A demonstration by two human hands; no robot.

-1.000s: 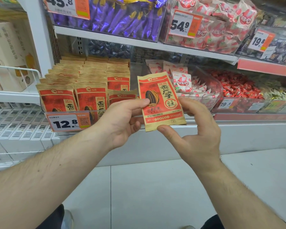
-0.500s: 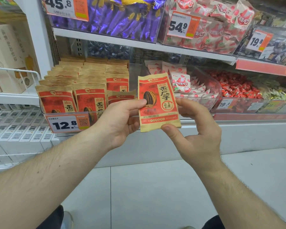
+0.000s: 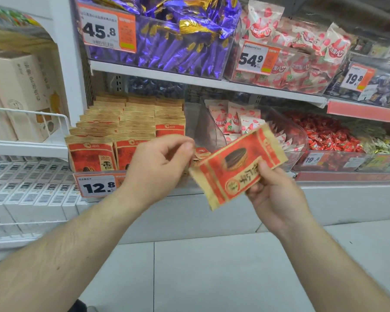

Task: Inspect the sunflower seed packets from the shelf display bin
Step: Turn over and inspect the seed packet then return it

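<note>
One red and tan sunflower seed packet [image 3: 232, 167] is in the air in front of the shelf, tilted so its top points up and to the right. My right hand [image 3: 277, 199] grips it at the lower right edge, thumb on the printed front. My left hand [image 3: 158, 165] hovers just left of the packet with loosely curled fingers, holding nothing and not touching it. Behind my left hand stands the display bin [image 3: 99, 174], filled with rows of upright matching packets [image 3: 126, 127] and carrying a 12.8 price tag.
A clear bin of white and pink snack bags [image 3: 232, 118] stands right of the seed bin, then red candies [image 3: 329, 136]. The shelf above holds purple wrapped sweets [image 3: 178, 48]. A white wire rack with boxes [image 3: 23, 97] is at the left. Grey floor tiles lie below.
My left hand has let go of the packet and drawn slightly left. My right hand has turned the packet from upright to a steep tilt and lowered it to the right.
</note>
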